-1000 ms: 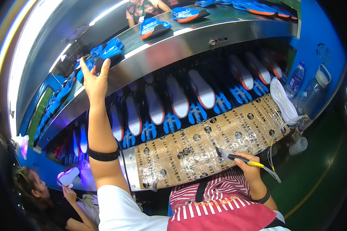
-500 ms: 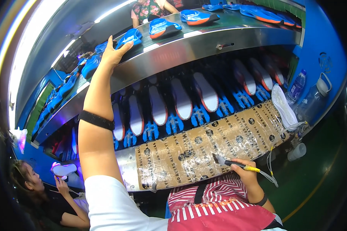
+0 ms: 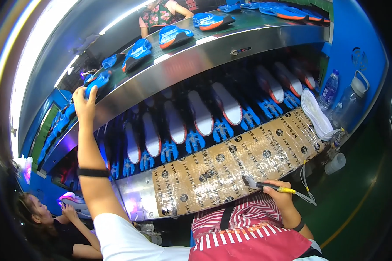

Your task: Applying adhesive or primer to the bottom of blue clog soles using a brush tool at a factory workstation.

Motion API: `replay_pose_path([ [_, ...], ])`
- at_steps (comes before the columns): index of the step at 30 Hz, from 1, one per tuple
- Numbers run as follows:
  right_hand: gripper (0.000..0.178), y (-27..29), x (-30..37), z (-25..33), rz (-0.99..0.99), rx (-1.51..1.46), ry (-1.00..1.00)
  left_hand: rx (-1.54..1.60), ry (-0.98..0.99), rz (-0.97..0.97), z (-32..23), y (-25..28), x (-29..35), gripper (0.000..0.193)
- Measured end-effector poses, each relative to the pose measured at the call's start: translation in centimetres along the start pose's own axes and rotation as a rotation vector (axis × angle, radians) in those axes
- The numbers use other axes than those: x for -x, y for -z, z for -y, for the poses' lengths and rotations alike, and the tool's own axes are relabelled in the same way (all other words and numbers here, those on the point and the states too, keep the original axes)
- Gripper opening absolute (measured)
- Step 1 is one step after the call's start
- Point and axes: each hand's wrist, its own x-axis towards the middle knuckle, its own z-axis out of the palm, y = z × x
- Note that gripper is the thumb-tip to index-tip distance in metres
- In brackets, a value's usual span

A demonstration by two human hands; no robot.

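My left arm stretches up and to the left toward the raised conveyor belt. There my left hand (image 3: 85, 106) is closed around the near end of a blue shoe sole (image 3: 101, 80) with its thumb and fingers. Low on the right, my right hand (image 3: 279, 195) grips a glue brush (image 3: 265, 185) with a dark handle, a yellow collar and a thin tube trailing off it. The brush's bristles hover over or rest on a cardboard-covered work surface (image 3: 213, 178); I cannot tell which. More blue and orange soles (image 3: 175, 35) lie spaced along the belt.
Below the belt, white-bottomed shoe uppers (image 3: 228, 104) stand in a row on a dark lower level. A white shoe upper (image 3: 314, 114), a bottle (image 3: 329, 89) and a clear jug (image 3: 350, 100) are at the right. One co-worker (image 3: 35, 209) sits lower left; another (image 3: 161, 17) stands beyond the belt.
My left hand has moved left and down along the belt, from open beside one sole to closed on another. My right hand and the brush have barely moved.
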Motion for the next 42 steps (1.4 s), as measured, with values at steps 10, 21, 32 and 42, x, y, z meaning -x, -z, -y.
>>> replay_pose_path([
  [10, 0.025, -1.2, -0.4, 1.2, 0.039, -0.099, -0.029, 2.335, 0.756, -0.157, -4.4, 2.2, 10.9, 0.07],
  [21, 0.022, -0.5, 0.2, 1.1, -0.054, -0.142, -0.01, 2.368, 0.738, 0.603, -18.0, -2.9, 24.3, 0.093],
  [32, 0.023, -5.9, -3.7, 7.9, 0.038, 0.276, 0.622, 2.193, 1.122, 1.219, -23.9, -0.8, 37.9, 0.08],
  [42, 0.029, -7.0, -2.9, 6.4, 0.282, 0.397, 0.971, 2.029, 1.229, 1.373, -22.8, -2.0, 41.0, 0.074],
])
